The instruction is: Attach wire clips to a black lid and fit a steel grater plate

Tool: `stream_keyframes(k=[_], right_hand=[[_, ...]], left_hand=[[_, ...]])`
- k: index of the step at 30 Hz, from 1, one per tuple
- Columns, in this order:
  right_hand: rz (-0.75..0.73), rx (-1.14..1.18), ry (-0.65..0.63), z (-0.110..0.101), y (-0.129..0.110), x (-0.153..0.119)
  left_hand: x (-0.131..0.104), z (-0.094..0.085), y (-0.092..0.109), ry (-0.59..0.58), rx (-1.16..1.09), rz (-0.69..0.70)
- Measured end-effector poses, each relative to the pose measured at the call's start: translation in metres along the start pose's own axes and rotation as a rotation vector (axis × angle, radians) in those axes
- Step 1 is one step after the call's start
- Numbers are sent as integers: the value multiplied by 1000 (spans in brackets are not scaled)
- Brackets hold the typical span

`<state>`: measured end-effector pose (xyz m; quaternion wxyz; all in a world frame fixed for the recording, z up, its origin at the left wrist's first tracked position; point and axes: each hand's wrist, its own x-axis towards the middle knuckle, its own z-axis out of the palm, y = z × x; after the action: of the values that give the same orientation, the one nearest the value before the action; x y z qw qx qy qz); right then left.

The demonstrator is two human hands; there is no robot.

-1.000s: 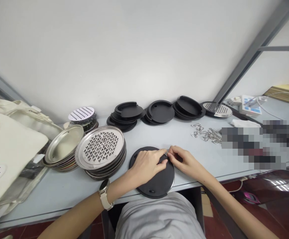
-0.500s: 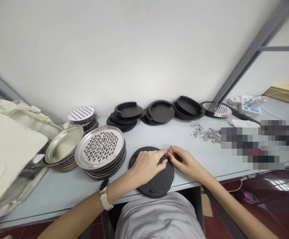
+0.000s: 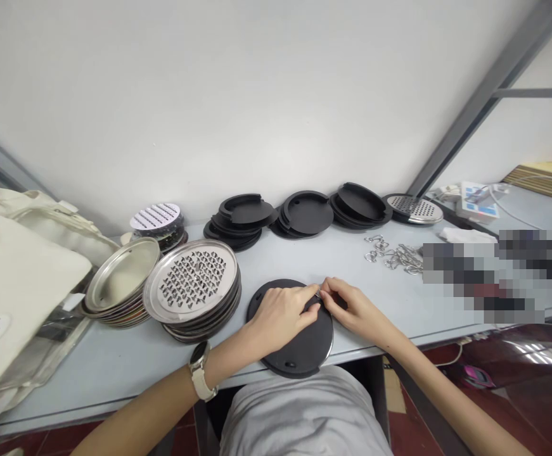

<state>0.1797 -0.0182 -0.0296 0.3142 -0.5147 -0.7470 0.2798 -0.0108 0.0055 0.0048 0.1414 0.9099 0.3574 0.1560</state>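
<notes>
A black round disc [image 3: 311, 345] with a shiny metal rim lies at the table's front edge, against the grey shirt. Over its top rests my left hand [image 3: 280, 316], holding it down, with the index finger reaching to the disc's upper right edge. There my right hand [image 3: 349, 307] pinches a small metal piece [image 3: 318, 294] between thumb and index finger. The fingers hide most of that piece and how it sits on the disc. Close by on the left stands a stack of round metal graters [image 3: 192, 282]. To the right lies a pile of small metal clasps [image 3: 402, 256].
Several stacks of black round covers [image 3: 308, 215] line the wall. Shallow metal dishes [image 3: 123, 278] and another grater stack [image 3: 156, 218] stand left, beside cream bags [image 3: 19, 285]. A round grater [image 3: 416, 209] lies back right by a metal post [image 3: 461, 120]. Blurred items occupy the right.
Hardly anything differs. Both hands keep their places at the disc's upper right edge, with only a slight shift of the fingers.
</notes>
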Motion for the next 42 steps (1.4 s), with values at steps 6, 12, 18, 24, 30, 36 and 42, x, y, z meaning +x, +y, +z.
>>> stream_keyframes(k=[6,12,18,24,30,36,42], right_hand=[[6,-1,4,-1,-1,0],[-2,-7,2,-1,-2,0],[6,-23,-7,-1,-3,0],[0,-6,-13,-2,1,1],[13,61,1,-3,2,-1],[38,61,12,-3,-3,1],[6,2,10,-2,-5,2]], left_hand=[[0,1,0,11,-7,9],[-1,2,0,23,-4,18],[0,3,-1,24,6,17],[0,1,0,-12,18,4],[-1,1,1,-18,20,-9],[-2,3,2,16,33,-79],[0,4,1,20,40,-95]])
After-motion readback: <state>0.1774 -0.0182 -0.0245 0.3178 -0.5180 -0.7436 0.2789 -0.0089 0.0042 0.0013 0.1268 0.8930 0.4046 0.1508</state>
